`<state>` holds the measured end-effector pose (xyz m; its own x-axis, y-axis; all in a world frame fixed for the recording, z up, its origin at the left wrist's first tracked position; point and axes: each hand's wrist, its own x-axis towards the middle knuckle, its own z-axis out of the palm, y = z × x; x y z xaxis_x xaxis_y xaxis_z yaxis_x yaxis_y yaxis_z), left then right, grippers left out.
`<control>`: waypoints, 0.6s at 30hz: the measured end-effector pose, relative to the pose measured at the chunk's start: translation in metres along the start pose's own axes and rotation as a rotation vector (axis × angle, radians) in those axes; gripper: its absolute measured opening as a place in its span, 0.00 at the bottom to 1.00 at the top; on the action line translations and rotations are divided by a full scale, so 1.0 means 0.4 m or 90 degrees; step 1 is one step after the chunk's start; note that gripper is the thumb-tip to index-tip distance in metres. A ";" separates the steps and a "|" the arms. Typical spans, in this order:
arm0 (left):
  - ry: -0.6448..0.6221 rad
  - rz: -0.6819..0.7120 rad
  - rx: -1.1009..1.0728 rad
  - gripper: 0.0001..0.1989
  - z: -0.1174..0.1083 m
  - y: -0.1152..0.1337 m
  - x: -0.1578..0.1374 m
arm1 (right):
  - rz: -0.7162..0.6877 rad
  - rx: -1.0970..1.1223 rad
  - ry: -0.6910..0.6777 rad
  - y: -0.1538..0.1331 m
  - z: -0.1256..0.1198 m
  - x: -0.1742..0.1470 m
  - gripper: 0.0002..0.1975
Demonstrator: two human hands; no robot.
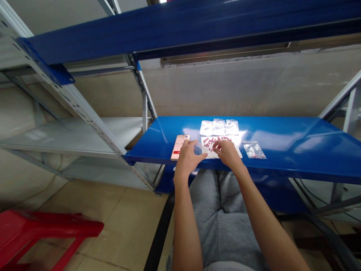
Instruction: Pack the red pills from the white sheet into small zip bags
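Small red pieces [208, 142], bead-like, lie scattered on a white sheet [237, 142] at the front of the blue shelf. My left hand [187, 158] is at the sheet's left edge, thumb and fingers curved around a small clear plastic bag [198, 148]. Over the red pieces, my right hand [227, 151] has its thumb and fingertips pinched together. Whatever is between those fingertips is too small to make out. A phone [176, 146] with a timer on its screen lies beside my left hand, which partly covers it.
Three clear zip bags [219, 128] lie in a row behind the sheet. Another zip bag [254, 150], with something red inside, rests to the right on the blue shelf [293, 145]. A blue beam [180, 32] crosses overhead. A red stool [47, 226] stands on the floor at left.
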<state>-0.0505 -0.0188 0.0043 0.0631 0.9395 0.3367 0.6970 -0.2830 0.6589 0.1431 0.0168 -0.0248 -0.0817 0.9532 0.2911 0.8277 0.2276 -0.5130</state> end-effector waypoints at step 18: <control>-0.099 0.007 0.003 0.29 0.008 0.006 -0.009 | 0.005 -0.005 0.044 -0.013 0.041 0.004 0.08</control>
<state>-0.0468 -0.0221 0.0023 0.1797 0.9551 0.2354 0.6992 -0.2924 0.6524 0.1294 0.0206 -0.0348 -0.0360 0.9388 0.3425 0.8327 0.2177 -0.5092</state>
